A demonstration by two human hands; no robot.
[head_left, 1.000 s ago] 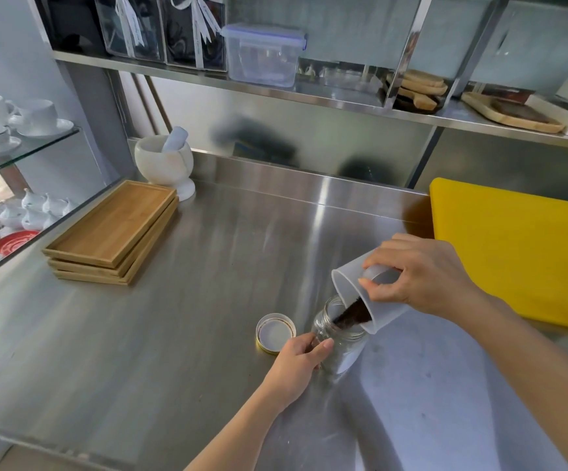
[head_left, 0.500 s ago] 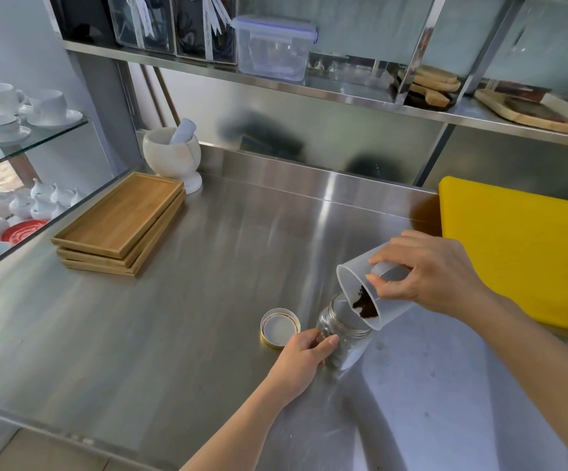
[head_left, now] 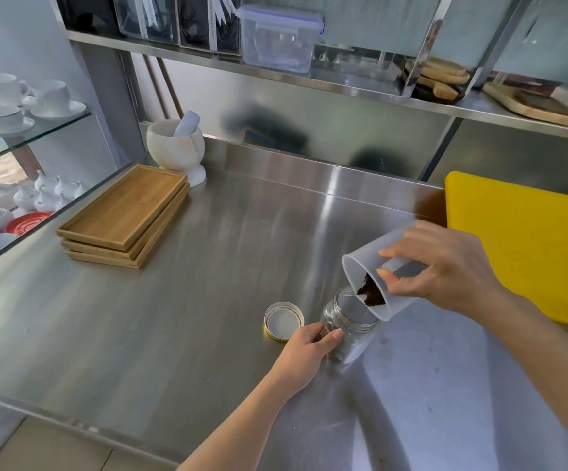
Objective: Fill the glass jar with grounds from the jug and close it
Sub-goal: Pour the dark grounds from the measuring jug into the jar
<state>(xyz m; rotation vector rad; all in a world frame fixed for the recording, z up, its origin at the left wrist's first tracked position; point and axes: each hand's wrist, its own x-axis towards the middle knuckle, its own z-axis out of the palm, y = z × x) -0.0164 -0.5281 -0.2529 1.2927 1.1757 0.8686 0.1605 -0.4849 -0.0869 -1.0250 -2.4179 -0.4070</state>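
A small clear glass jar (head_left: 352, 326) stands open on the steel counter, and my left hand (head_left: 304, 351) grips its left side. My right hand (head_left: 445, 266) holds a translucent plastic jug (head_left: 366, 266) tipped steeply, its lip just above the jar's mouth. Dark grounds (head_left: 371, 293) lie at the jug's lower lip. A little dark material shows at the jar's bottom. The gold-rimmed lid (head_left: 283, 321), white inside facing up, lies on the counter just left of the jar.
A yellow cutting board (head_left: 527, 239) lies at the right. Three stacked wooden trays (head_left: 123, 215) and a white mortar with pestle (head_left: 175, 144) sit at the back left. A glass shelf of white cups (head_left: 11, 107) stands left of the counter; a steel shelf (head_left: 343, 86) hangs overhead.
The heap of grounds at the jug's lip has shrunk as it slid into the jar. The jug is tipped a bit steeper. My left hand keeps its hold on the jar.
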